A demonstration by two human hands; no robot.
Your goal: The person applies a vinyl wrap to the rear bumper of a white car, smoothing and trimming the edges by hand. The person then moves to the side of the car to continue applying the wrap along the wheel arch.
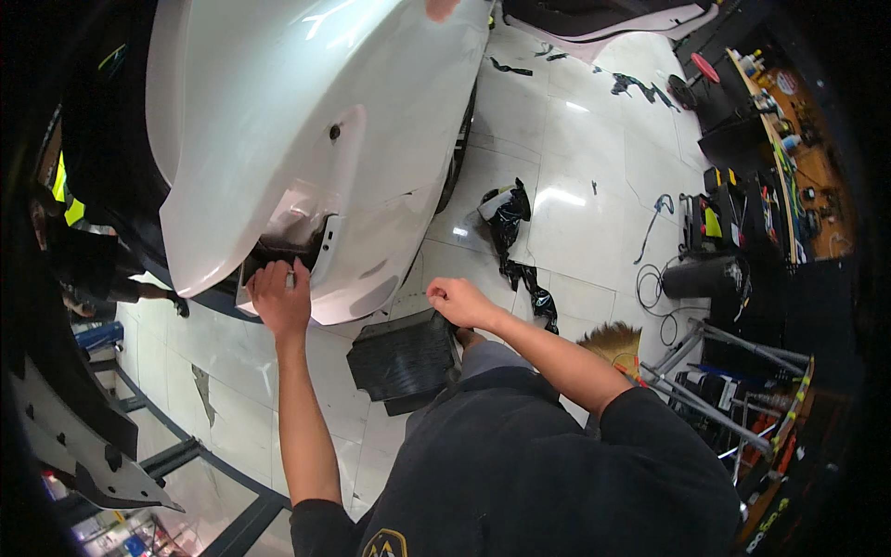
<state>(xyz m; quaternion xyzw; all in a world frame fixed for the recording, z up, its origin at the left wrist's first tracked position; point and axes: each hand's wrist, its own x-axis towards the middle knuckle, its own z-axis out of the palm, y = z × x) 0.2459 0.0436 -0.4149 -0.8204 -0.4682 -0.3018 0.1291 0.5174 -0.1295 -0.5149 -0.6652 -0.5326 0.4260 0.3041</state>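
Observation:
A white car body [278,111] fills the upper left, with a recessed lamp opening [295,227] in its corner. At that opening's lower edge is my left hand [280,299], knuckles up and fingers bent inward; a ring shows on one finger. The fingertips reach the dark recess, and what they grip is hidden. To its right, apart from the car, my right hand [457,302] hovers with its fingers curled together. Anything inside that curl is too small to make out. Below it on the floor lies a ribbed black step or box [401,357].
Crumpled black plastic sheeting [506,227] trails over the tiled floor [580,218]. Broom bristles [613,342] and a metal tube frame [705,390] are to the right, before a tool bench [817,176]. A dark rack [237,520] carries a panel at lower left. Another person [88,265] stands far left.

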